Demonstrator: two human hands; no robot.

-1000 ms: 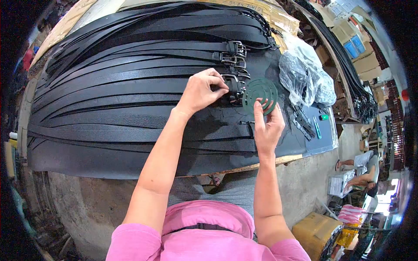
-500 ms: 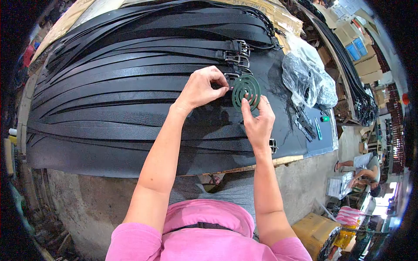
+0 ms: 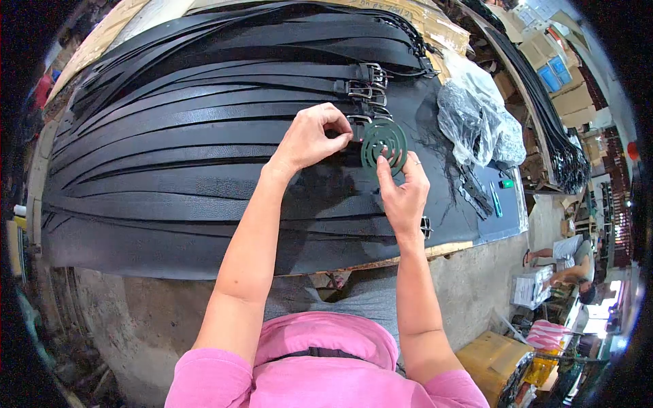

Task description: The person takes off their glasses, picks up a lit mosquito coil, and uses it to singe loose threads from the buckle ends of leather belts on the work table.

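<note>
Leftward went the right hand (image 3: 406,197) over that last second, carrying the green coil (image 3: 385,129) from the right of the left hand (image 3: 311,138) to just beside its fingertips; over the final half second, both hands barely shifted. So the coil was up there above the black belts (image 3: 163,187), its face toward the camera, and the right hand had it gripped, thumb in front, fingers behind. Over on the left hand, thumb and forefinger were drawn together in a pinch, the tips close to the coil's edge, and whether anything sat between them, I couldn't tell. Just above the coil lay a cluster of metal buckles (image 3: 369,92), the straps running off to the left, while another buckle (image 3: 426,228) poked out beside the right wrist. Further right came a clear plastic bag (image 3: 476,112), dark strips (image 3: 474,192), a teal tool (image 3: 496,202) and a small green object (image 3: 506,183). Away on the right, another person (image 3: 578,265) was by a white box (image 3: 529,289).
</note>
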